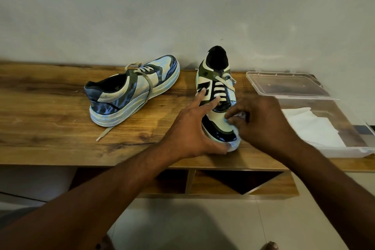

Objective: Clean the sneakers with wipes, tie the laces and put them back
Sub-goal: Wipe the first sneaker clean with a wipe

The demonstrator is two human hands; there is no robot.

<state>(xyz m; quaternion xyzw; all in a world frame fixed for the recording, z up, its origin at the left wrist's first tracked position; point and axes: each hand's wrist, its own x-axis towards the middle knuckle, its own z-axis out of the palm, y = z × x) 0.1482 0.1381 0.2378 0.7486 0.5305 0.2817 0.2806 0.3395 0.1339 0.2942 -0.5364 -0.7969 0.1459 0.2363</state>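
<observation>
Clear plastic box [345,149] holding white wipes [310,128]; left hand [190,128] spread steadying sneaker [216,95], right hand [261,119] pinching wipe [241,115].

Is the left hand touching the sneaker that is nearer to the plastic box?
Touching. In the head view, the left hand lies on the right-side sneaker: its fingers rest on the laces and side panel, its thumb against the toe sole.
</observation>
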